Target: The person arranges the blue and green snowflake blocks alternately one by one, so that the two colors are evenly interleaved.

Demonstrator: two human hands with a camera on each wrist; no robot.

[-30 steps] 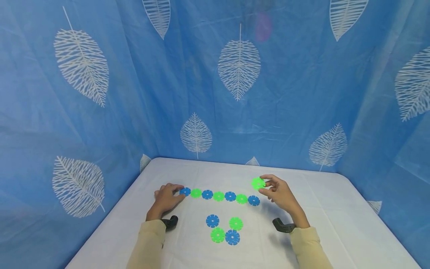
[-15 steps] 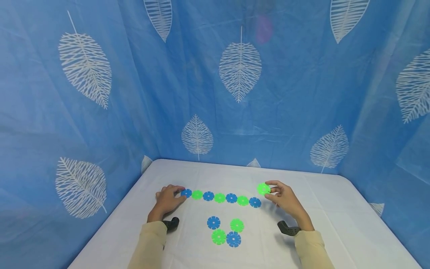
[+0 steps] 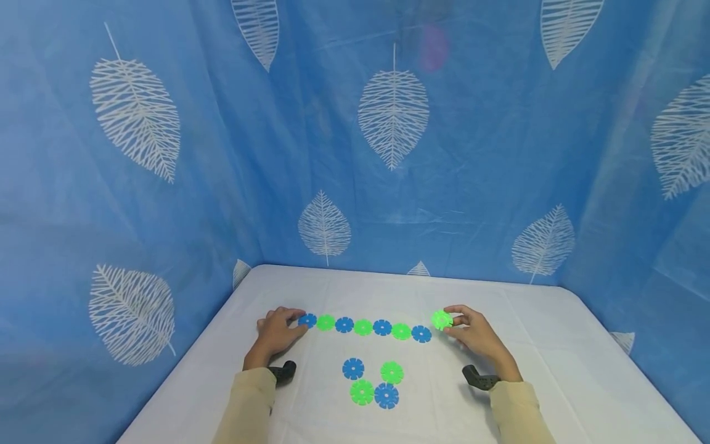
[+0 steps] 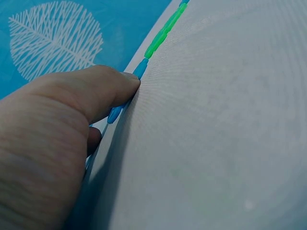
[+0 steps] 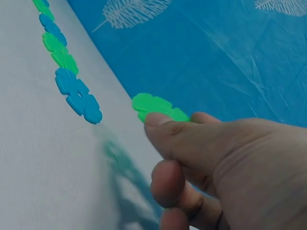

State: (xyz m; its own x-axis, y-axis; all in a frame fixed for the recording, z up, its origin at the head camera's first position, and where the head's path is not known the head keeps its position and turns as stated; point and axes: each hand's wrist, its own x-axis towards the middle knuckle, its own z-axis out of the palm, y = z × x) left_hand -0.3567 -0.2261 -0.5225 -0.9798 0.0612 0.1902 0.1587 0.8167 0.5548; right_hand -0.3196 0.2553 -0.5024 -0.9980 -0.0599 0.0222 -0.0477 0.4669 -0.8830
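A row of notched plastic discs, blue and green by turns, runs across the table. My left hand (image 3: 275,333) pinches the blue disc (image 3: 307,320) at the row's left end between thumb and finger; in the left wrist view the thumb covers part of this blue disc (image 4: 114,115). Beyond the right end, my right hand (image 3: 476,335) holds a green disc (image 3: 441,320) by its edge. The right wrist view has this green disc (image 5: 156,105) raised off the cloth, apart from the row's last blue disc (image 5: 79,96), with a shadow below.
Nearer the front lie two loose blue discs (image 3: 353,369) and two loose green discs (image 3: 392,372). White cloth covers the table (image 3: 310,407). A blue leaf-patterned curtain (image 3: 466,154) stands behind and at both sides.
My right hand has moved right and lower with the green disc, from above the row's end to beyond it. The left hand stays at the left-end blue disc.
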